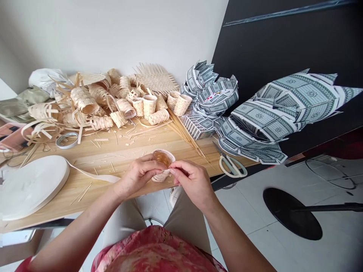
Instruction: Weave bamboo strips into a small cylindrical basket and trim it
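A small woven cup point(159, 176) of pale strips, white at its rim and amber-brown inside, stands near the table's front edge between my hands. In front of its near rim, my left hand point(138, 173) pinches a narrow white strip point(166, 171) between thumb and finger. My right hand point(193, 177) closes on the strip's other side, thumb and forefinger together. A flat white band point(96, 176) runs from a big white roll point(34, 185) on the left to beneath my left wrist. Whether it joins the pinched strip is hidden by my hand.
Woven tubes and cups point(85, 100) heap along the wall, near a woven mat point(159, 77). Thin sticks point(187, 132) and scissors point(232, 165) lie to the right, beside folded-card constructions point(269, 105). A tape roll point(67, 140) sits at left. Scraps litter the wooden table point(93, 151).
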The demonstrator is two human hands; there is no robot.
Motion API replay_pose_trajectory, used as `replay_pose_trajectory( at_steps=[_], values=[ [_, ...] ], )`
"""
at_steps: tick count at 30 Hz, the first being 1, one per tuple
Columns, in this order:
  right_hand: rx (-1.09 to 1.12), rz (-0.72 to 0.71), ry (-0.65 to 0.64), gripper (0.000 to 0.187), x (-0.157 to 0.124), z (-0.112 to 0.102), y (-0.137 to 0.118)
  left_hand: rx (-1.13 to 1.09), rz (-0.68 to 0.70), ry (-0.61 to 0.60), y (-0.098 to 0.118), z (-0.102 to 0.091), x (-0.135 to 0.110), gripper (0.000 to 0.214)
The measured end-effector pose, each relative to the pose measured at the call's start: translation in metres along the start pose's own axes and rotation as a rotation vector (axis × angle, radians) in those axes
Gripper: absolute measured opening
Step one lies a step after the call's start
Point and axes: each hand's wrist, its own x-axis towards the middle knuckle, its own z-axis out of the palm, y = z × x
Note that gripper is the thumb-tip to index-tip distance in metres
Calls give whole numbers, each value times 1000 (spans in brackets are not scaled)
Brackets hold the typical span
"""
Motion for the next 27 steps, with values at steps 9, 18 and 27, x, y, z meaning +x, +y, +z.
replay_pose_trajectory(
  at_steps=[9, 18, 27],
  values=[
    [-23, -9, -8, 13, 0, -1, 0, -101, -95, -21, -2, 1, 2, 16],
    [351, 64, 67, 11, 1, -7, 2, -276, -215, 72, -3, 0, 6, 19],
    [503, 149, 141, 11, 5, -36, -13, -761, -594, 100, 11, -5, 13, 25]
  ],
)
